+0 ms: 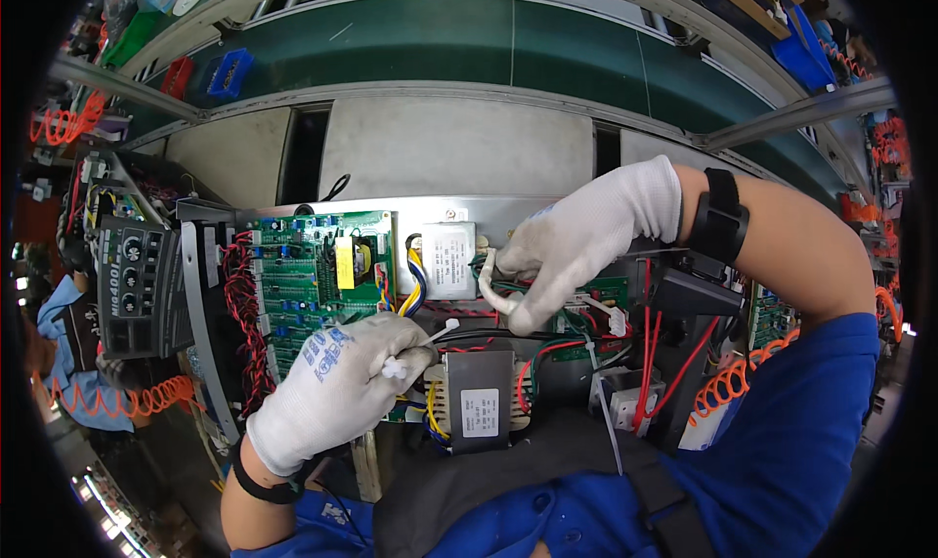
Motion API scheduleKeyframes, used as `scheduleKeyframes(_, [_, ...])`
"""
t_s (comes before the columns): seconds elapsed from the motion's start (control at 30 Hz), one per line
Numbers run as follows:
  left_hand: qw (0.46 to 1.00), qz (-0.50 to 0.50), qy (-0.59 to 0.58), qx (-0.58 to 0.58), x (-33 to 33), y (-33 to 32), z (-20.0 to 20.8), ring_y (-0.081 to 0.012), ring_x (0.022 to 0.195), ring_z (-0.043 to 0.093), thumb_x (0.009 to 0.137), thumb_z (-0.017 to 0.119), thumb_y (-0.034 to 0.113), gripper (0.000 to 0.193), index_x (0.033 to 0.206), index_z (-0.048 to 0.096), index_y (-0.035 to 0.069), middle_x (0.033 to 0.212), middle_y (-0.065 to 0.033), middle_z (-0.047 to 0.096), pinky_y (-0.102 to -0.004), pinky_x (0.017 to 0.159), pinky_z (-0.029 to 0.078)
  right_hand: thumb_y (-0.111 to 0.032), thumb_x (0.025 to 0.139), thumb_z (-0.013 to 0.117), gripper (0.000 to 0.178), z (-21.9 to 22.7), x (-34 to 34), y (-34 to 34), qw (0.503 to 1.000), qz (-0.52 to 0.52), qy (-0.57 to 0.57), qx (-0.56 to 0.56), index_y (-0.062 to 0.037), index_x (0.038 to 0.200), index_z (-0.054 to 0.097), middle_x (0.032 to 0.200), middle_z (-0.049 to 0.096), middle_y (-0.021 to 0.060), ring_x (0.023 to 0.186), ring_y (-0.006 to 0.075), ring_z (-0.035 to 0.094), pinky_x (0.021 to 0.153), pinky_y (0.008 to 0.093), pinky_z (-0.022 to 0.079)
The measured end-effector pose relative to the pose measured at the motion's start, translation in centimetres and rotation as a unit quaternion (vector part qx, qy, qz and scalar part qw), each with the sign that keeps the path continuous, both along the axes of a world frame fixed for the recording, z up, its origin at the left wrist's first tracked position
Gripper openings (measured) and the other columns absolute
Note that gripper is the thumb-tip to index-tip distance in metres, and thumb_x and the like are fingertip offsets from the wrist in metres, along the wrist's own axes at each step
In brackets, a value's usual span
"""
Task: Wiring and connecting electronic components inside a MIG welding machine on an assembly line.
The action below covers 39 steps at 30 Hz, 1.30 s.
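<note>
An opened electrical chassis (410, 211) is seen from above on a workbench, with a green conveyor belt (440, 40) running behind it. The left hand (337, 387), in a white knit glove, is clenched around a bunch of white cable ties (415, 348), whose thin tails stick out between thumb and forefinger toward the right. This hand is held just over the lower edge of the green circuit board (313, 275) and just beside the grey transformer (479, 402), whose yellow and blue leads are visible at its left side. The right hand (576, 240), also gloved in white, is raised over the middle of the chassis; a white cable tie (491, 289) is pinched between its thumb and fingers and is curved downward into a hook. That tie is located just right of the white-labelled relay block (448, 260) and above a bundle of red and black wires (547, 348). A black band (718, 216) is worn on the right wrist, and another on the left. A black front panel with knobs (137, 284) is hinged open at the left of the chassis. Orange coiled hoses (728, 382) are seen at the right, near the blue sleeve (791, 441).
</note>
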<state>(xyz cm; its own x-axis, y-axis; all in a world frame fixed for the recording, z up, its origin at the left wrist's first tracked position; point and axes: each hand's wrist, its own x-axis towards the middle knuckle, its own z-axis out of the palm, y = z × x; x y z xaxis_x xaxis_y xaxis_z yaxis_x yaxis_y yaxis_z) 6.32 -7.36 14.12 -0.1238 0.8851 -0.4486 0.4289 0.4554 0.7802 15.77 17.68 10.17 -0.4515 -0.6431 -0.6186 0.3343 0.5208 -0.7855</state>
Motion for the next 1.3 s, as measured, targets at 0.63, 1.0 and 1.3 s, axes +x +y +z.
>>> scheduleKeyframes(0.63, [0.902,-0.098,0.416,0.052,1.5,-1.2,-1.7,-0.0261,0.061,0.062,0.069,0.066,0.013,0.021,0.085,0.052,0.015,0.074,-0.0066,0.055,-0.0381,0.051,0.048,-0.04,0.074,0.078,0.051,0.0,0.6,-1.5,0.999,-0.006,-0.031,0.042,0.005,0.092,0.062,0.083,0.065,0.0102,0.079,0.0194,0.062,0.071,0.0318,0.048])
scheduleKeyframes(1.0, [0.946,0.063,0.295,0.118,1.4,0.5,0.0,-0.0292,0.07,0.064,0.082,0.059,0.009,0.022,0.104,0.064,0.01,0.083,-0.0131,0.063,-0.0358,0.062,0.052,-0.034,0.085,0.071,0.037,-5.7,0.9,-2.4,0.988,-0.143,-0.05,0.032,-0.0027,0.069,0.058,0.061,0.053,-0.0035,0.058,0.009,0.048,0.054,0.03,0.04])
scheduleKeyframes(1.3, [0.887,-0.184,0.414,0.092,1.8,3.6,-1.9,-0.0229,0.065,0.064,0.072,0.067,0.018,0.036,0.107,0.059,0.012,0.079,-0.0047,0.062,-0.0349,0.055,0.048,-0.059,0.085,0.059,0.064,-3.1,0.2,0.1,0.994,-0.078,-0.038,-0.062,0.0051,0.089,0.065,0.075,0.066,0.012,0.068,0.0167,0.061,0.062,0.0299,0.05])
